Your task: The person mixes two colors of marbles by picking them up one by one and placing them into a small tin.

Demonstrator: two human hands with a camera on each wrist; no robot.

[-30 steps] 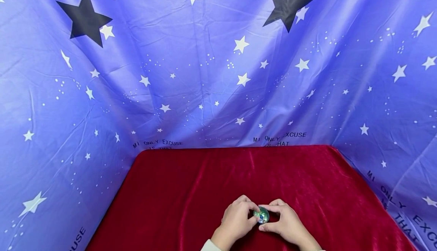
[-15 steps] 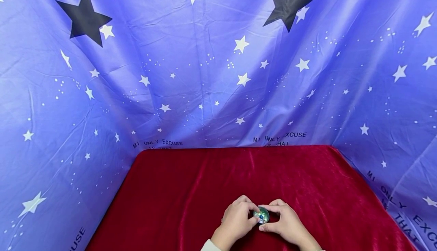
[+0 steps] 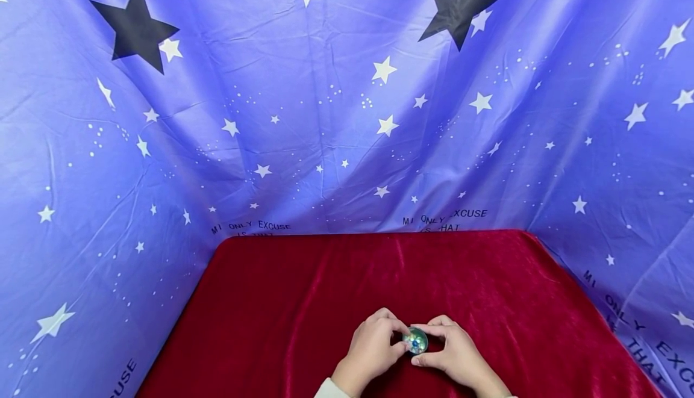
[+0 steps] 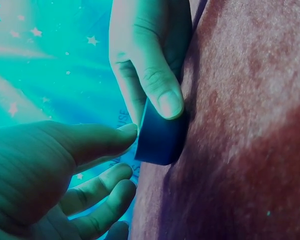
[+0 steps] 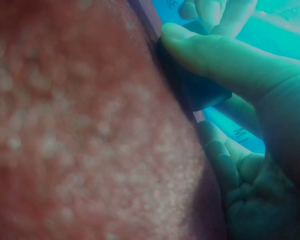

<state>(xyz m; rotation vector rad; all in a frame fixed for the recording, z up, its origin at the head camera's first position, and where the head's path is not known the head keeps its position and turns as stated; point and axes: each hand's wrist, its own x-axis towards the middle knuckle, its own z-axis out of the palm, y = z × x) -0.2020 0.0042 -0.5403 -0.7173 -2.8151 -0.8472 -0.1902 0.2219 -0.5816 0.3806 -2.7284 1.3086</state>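
Observation:
On the red velvet lies a small, thick, round piece [image 3: 416, 341], its shiny green top flecked with blue and white. Its side wall [image 4: 160, 137] looks smooth and dark in the left wrist view. My right hand [image 3: 455, 353] grips it from the right, thumb at the near side and index finger at the far side. My left hand [image 3: 374, 345] is at its left edge, with the tips of a straight thumb [image 4: 102, 142] and index finger right at the rim. The other left fingers hang loosely curled. What the piece is exactly, I cannot tell.
Red velvet cloth [image 3: 260, 314] covers the table. A blue-purple curtain [image 3: 325, 97] with white and black stars and printed words hangs behind the table and along both sides.
My left hand has drawn back slightly to the left, so its fingertips cover less of the round piece's top. The right hand and the piece stay in place.

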